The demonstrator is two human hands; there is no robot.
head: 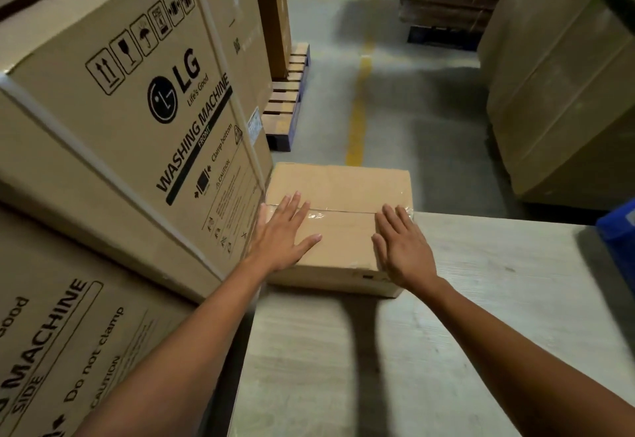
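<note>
A small brown cardboard box (338, 189), sealed along its top seam with clear tape, sits at the far left corner of a pale grey table (429, 333). Part of the box hangs past the table's far edge. My left hand (283, 230) lies flat on the box's top near its left edge, fingers straight and spread. My right hand (402, 244) lies flat over the top's right edge, fingers straight.
A tall LG washing machine carton (130, 120) stands right against the box's left side, with another carton (68, 350) nearer me. Beyond lie a concrete aisle with a yellow line (357, 113), a pallet (287, 99), large cartons (563, 93) at right, and a blue bin (618, 230).
</note>
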